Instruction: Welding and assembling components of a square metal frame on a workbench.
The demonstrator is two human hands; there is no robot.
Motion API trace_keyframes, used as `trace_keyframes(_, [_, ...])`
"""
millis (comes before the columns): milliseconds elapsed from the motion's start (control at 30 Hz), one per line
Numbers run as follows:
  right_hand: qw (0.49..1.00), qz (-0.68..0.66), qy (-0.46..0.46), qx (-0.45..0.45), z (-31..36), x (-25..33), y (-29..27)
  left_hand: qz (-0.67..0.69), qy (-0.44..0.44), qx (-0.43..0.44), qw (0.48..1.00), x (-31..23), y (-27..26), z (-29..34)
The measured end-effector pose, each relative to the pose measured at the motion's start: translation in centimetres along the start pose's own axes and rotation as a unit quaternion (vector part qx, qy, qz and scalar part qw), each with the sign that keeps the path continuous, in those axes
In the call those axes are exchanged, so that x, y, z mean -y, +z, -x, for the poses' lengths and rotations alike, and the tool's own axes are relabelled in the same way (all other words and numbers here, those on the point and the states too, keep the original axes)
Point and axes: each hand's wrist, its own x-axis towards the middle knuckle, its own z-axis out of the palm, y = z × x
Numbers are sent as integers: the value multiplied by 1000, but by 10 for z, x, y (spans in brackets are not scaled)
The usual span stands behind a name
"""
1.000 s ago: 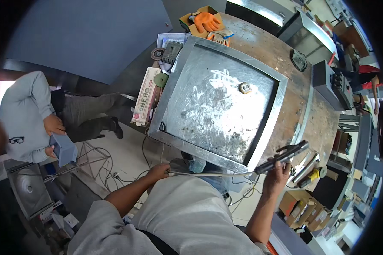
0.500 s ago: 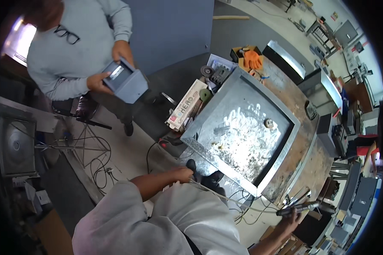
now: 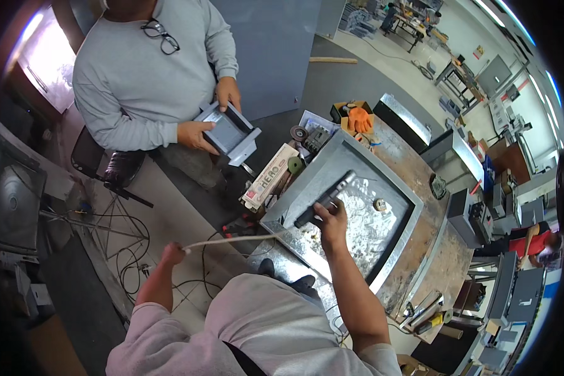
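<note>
My right hand [image 3: 332, 219] grips a straight die grinder [image 3: 341, 185], black at the body and silver at the head. It is held over a large shallow metal tray [image 3: 400, 247] that lies on the workbench. A pale hose [image 3: 244, 239] runs from the grinder's rear end to my left hand [image 3: 173, 252], which is closed around it out to the left, above the floor. Whitish smears and dark specks cover the tray's inside, and a small round piece [image 3: 380, 204] sits on it.
A person [image 3: 150, 81] stands across at the left, holding a grey metal box [image 3: 229, 135]. Beside the tray lie a long carton [image 3: 271, 177], an abrasive disc [image 3: 299, 133] and orange gloves [image 3: 360, 119]. Loose cables [image 3: 131, 250] trail over the floor. Tools [image 3: 429, 323] lie at the bench's near corner.
My right hand has brought the grinder from beyond the bench's near corner up over the tray. My left hand has moved out left, drawing the hose along. The other person's box has tilted.
</note>
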Motion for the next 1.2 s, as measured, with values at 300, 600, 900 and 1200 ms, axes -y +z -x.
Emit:
trace_keyframes(300, [995, 22, -14, 92, -53, 18, 100, 132, -91, -159, 974, 30, -14, 3])
trace_keyframes(600, [996, 30, -20, 87, -58, 24, 114, 134, -32, -110, 984, 16, 20, 23])
trace_keyframes(900, [998, 24, -3, 56, -51, 5, 81, 126, -12, 56, 990, 4, 40, 30])
trace_keyframes(1200, [997, 46, -47, 40, -32, -25, 51, 33, 59, 118, 991, -28, 59, 17])
